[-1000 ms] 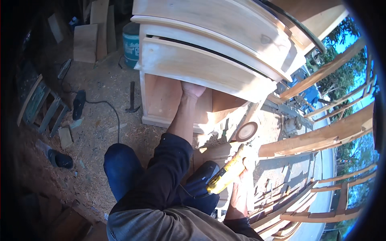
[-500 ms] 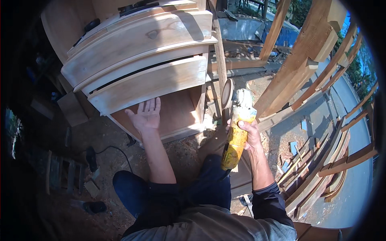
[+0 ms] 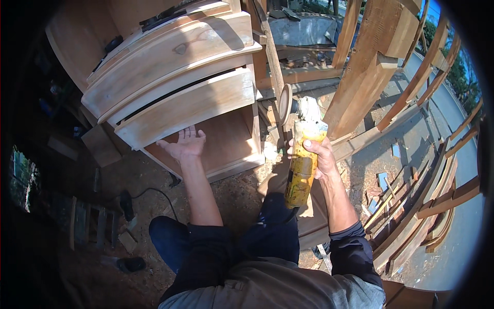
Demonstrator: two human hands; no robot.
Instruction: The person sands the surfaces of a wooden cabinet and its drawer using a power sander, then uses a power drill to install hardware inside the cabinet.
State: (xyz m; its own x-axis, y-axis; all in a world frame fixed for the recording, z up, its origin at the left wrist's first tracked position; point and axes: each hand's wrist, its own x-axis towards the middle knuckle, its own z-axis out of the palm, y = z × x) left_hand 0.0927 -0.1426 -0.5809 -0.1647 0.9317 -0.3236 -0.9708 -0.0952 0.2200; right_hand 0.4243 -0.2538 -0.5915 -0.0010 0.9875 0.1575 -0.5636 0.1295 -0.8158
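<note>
An unfinished wooden cabinet (image 3: 74,62) stands ahead of me, its stacked drawer fronts (image 3: 185,108) curved and pale. My left hand (image 3: 184,145) is palm up with fingers apart, just under the lowest front, by the opening below it (image 3: 226,136); whether the fingertips touch the wood I cannot tell. It holds nothing. My right hand (image 3: 321,157) grips a worn yellow angle grinder (image 3: 303,172) upright by its body, with a round disc (image 3: 285,104) at the top, to the right of the cabinet.
Wooden frame posts (image 3: 360,92) and curved timbers (image 3: 437,211) stand and lean at the right, beside loose offcuts (image 3: 386,193). Sandals (image 3: 131,265), a dark cord (image 3: 164,198) and a slatted wooden piece (image 3: 95,224) lie on the dusty ground (image 3: 154,242). My knees are below the cabinet.
My left hand has come back from deep inside the cabinet and turned palm up beneath the drawer front. The grinder has been raised upright. The view has swung toward the cabinet's top.
</note>
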